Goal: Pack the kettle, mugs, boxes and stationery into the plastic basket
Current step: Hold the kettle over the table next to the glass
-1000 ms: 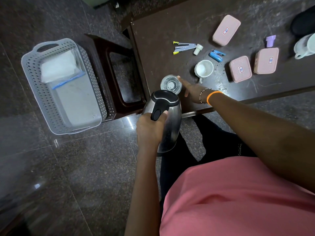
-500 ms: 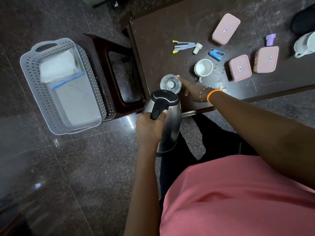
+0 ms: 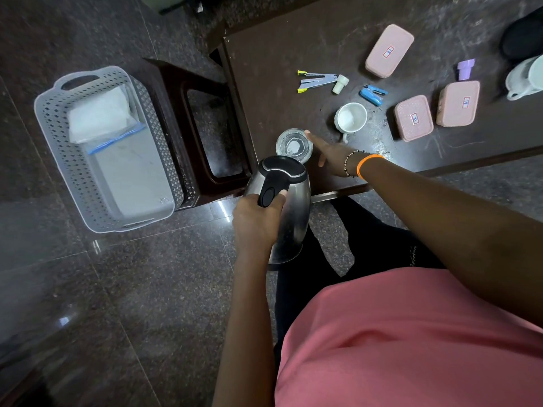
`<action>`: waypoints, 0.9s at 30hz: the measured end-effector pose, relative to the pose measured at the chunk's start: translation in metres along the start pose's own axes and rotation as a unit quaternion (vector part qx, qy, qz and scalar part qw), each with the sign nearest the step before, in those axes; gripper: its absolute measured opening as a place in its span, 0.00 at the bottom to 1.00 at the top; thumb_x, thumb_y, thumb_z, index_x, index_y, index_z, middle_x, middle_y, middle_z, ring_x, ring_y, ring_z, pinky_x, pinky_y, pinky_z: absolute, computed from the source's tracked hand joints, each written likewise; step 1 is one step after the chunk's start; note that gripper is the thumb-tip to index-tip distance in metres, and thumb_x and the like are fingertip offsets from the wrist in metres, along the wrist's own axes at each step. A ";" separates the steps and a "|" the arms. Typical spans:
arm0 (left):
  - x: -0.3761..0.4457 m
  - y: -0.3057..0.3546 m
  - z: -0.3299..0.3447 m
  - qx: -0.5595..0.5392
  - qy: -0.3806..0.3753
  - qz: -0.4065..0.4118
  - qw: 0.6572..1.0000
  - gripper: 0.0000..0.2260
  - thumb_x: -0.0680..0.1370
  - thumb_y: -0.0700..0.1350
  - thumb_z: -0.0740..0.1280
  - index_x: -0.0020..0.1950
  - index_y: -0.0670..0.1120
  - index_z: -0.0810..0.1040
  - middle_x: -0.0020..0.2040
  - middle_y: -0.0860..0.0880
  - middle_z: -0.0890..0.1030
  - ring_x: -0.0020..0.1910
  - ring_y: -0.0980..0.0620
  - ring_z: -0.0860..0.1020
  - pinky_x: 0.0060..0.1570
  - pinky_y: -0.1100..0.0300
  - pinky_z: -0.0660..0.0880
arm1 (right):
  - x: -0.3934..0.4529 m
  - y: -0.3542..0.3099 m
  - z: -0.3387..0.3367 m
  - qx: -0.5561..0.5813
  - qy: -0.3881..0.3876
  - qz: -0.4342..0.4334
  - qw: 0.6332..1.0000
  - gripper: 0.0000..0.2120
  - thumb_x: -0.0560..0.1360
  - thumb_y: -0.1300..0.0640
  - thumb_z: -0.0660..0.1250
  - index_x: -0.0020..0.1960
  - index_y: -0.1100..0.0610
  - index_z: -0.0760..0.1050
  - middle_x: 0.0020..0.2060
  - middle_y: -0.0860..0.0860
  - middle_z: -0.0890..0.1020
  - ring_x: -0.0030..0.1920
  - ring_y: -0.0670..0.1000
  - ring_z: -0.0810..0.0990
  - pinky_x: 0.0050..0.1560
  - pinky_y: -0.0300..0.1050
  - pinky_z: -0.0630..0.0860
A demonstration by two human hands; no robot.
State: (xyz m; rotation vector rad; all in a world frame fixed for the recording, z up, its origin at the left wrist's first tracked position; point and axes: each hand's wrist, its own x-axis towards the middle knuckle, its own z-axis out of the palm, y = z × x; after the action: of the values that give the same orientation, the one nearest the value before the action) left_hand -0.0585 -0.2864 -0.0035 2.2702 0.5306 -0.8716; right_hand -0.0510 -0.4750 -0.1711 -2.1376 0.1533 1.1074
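Note:
My left hand grips the black handle of the steel kettle, held in the air just off the table's near edge. My right hand lies flat on the table, fingers apart, one fingertip touching a clear glass. A white mug stands right of the glass. Three pink boxes, a metal stapler, a blue stapler and a small white cap lie farther back. The grey plastic basket sits on the floor at left, with a white bag inside.
A dark stool stands between the basket and the table. At the table's right edge are a purple cap, a white jug and a dark object. My legs are under the kettle.
Almost nothing moved. The kettle stays in my left hand and my right hand stays by the glass; the view shifted slightly.

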 end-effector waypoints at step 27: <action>-0.001 -0.003 0.003 -0.005 0.013 -0.002 1.000 0.19 0.71 0.53 0.69 0.34 0.37 0.76 0.31 0.42 0.79 0.31 0.45 0.76 0.34 0.56 0.72 | -0.006 -0.005 -0.004 -0.001 -0.004 0.005 1.000 0.44 0.71 0.73 0.56 0.75 0.47 0.37 0.52 0.60 0.81 0.54 0.61 0.79 0.61 0.55 0.74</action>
State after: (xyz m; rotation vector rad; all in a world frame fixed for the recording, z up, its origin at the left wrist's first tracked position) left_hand -0.0626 -0.2864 -0.0060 2.2738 0.5498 -0.8414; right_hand -0.0503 -0.4753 -0.1627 -2.1352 0.1605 1.1229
